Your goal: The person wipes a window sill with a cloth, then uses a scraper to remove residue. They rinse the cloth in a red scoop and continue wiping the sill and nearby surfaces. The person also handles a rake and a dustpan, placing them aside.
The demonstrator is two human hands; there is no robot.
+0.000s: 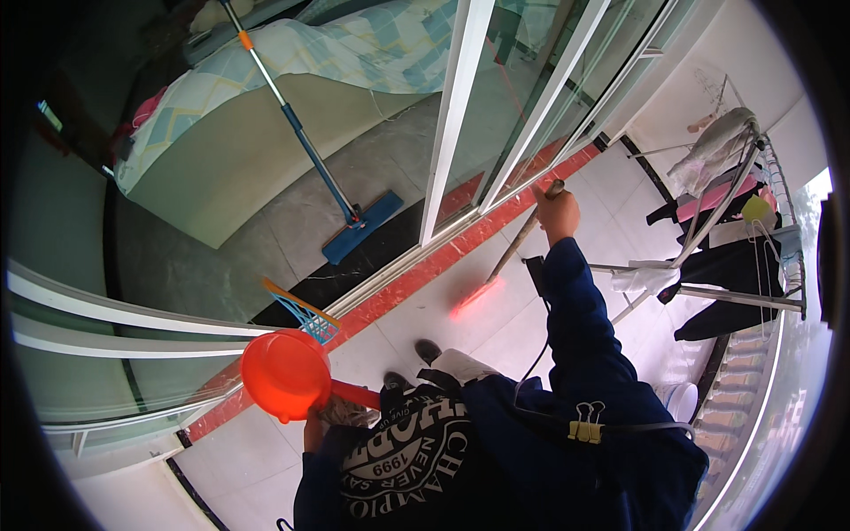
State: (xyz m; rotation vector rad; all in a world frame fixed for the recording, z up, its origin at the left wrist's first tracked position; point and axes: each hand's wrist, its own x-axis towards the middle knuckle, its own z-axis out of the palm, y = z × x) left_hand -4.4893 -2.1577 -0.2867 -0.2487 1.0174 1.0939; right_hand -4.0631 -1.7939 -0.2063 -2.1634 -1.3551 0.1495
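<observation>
At the upper middle, my right hand grips the wooden handle of a broom. Its red head rests on the pale floor tiles, inside the white-framed sliding doorway's red sill. Lower left, my left hand is partly hidden behind a red plastic dipper with a red handle; it holds the dipper, along with a crumpled, translucent thing that I cannot identify. Just above the dipper is a small hoop with an orange rim and blue netting.
A blue flat mop stands past the doorway beside a bed. On the right are a metal drying rack with hanging clothes, a white bucket and a balustrade. The glass door's white frame borders the sill.
</observation>
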